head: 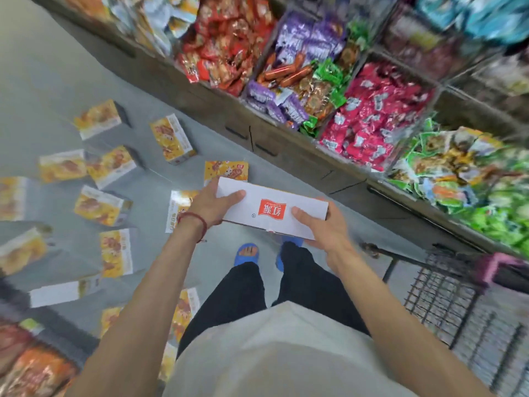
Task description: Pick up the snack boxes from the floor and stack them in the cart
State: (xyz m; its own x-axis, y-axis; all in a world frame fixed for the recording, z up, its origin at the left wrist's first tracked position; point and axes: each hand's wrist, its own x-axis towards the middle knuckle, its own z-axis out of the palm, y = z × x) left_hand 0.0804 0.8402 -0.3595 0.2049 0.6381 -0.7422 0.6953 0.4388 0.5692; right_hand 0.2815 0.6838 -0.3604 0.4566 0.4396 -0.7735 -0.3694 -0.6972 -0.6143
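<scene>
While left hand (pixel 213 205), right hand (pixel 323 228) grip ends, white snack box (pixel 276 224) shows red logo (pixel 272 210).

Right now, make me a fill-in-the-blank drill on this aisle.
The left hand and right hand hold one box whose upper face is ____.
Its logo is ____.
The wire cart stands on the person's ____ side.
The sandals are ____.
Missing: white, red, right, blue.

Held box (pixel 272 209) white, red logo; floor boxes (pixel 116 252) yellow-orange; sandals (pixel 246 254) blue; trousers (pixel 237 299) black; wrist cord (pixel 197 222) red
</scene>
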